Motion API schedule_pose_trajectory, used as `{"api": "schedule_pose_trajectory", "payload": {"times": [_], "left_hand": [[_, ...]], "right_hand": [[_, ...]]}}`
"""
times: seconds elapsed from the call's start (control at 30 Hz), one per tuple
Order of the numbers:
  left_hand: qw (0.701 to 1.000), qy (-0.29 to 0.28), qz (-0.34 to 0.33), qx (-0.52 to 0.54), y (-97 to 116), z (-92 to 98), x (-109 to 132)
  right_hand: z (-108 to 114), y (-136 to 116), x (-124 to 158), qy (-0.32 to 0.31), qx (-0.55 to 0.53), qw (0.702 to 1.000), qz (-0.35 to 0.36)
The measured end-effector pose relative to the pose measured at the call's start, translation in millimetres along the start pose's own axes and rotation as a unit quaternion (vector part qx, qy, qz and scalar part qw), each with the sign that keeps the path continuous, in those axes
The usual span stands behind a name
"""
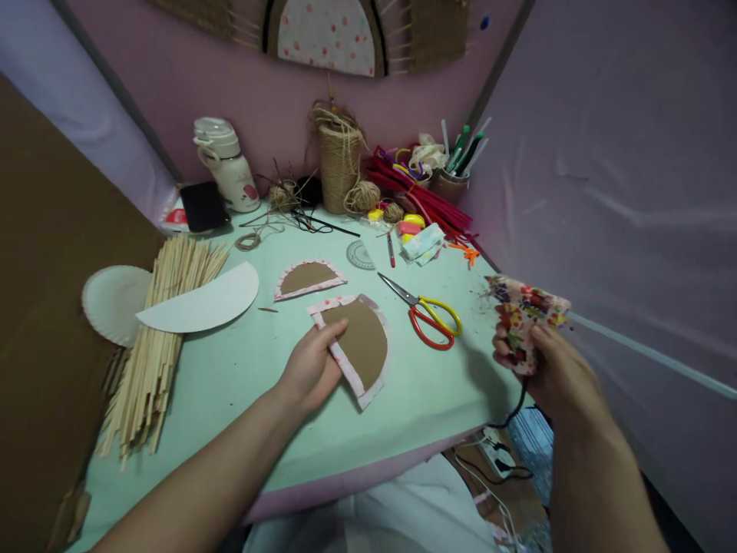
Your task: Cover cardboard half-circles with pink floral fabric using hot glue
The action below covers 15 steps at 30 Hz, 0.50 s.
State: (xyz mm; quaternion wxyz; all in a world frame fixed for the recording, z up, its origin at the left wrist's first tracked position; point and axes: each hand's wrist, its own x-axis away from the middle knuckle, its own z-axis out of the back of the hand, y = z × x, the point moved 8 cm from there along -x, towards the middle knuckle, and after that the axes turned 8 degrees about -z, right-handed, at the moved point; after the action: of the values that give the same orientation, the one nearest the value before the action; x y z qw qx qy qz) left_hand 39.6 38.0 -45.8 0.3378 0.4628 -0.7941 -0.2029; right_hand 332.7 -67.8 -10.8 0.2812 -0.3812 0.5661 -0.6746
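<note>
My left hand (314, 365) grips a half-round piece of cardboard (362, 342) by its straight side, thumb on top. Pale pink spotted fabric edges the cardboard, folded over along the straight side. Over the table's right side, my right hand (541, 353) is wrapped round the handle of a flower-patterned glue gun (527, 307), its nozzle pointing left. A long clear glue stick (650, 349) sticks out of the gun's back. Just beyond the left hand lies a smaller fabric-edged half-round (311, 278). Between the hands rest scissors (423, 311) with one red and one yellow handle, blades slightly apart.
Bamboo sticks (155, 369) lie at the left beneath a white paper half-disc (201, 301), beside a paper plate (112, 299). Along the back stand a bottle (227, 165), a twine spool (338, 165) and red pipe cleaners (414, 184). The gun's cord (515, 411) hangs over the table edge near a power strip (498, 453).
</note>
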Motion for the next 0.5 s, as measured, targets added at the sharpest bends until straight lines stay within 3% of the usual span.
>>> {"api": "schedule_pose_trajectory", "payload": {"times": [0.1, 0.27, 0.5], "left_hand": [[0.999, -0.027, -0.038, -0.023, 3.8, -5.9, 4.1], [0.994, -0.061, -0.064, -0.064, 6.1, -13.0, 8.6], [0.989, -0.095, -0.086, -0.070, 9.8, -24.3, 15.9]], "right_hand": [[-55.2, 2.8, 31.5, -0.071, -0.093, 0.991, -0.058], [-118.2, 16.8, 65.4, -0.129, -0.039, 0.989, -0.069], [-141.2, 8.6, 78.7, -0.111, 0.045, 0.993, -0.013]]}}
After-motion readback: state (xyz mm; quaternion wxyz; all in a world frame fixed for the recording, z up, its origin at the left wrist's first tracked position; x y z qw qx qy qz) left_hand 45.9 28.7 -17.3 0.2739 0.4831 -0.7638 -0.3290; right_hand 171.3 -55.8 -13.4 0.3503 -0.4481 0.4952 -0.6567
